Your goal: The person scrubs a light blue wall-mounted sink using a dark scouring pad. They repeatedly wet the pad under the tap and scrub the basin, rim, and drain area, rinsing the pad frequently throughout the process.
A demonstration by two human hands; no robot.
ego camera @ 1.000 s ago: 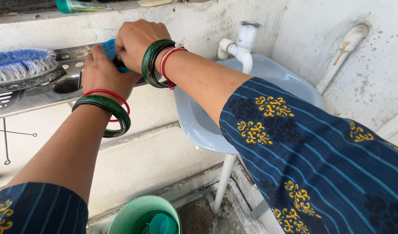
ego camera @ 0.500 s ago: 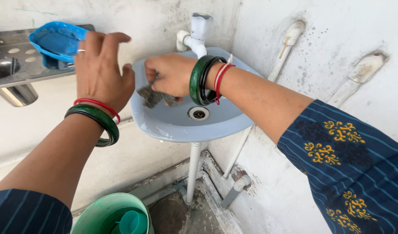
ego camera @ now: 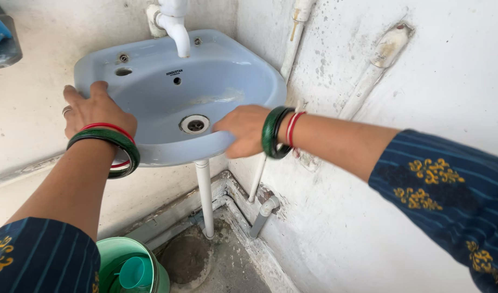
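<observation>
Pale blue corner basin (ego camera: 151,103), wall-mounted under a white tap (ego camera: 175,27). Left hand (ego camera: 94,111) lies flat on the left rim, fingers spread; right hand (ego camera: 241,130) blurs at the front rim, grip unreadable. Risk: leaning weight may strain the mounting; wet glaze invites slipping.

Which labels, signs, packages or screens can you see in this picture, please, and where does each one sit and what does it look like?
Maker's mark: a small dark printed mark on the back inner wall of the pale blue sink, just below the white tap and above a small hole; short and horizontal.
No packages, signs or screens are in view.
</observation>
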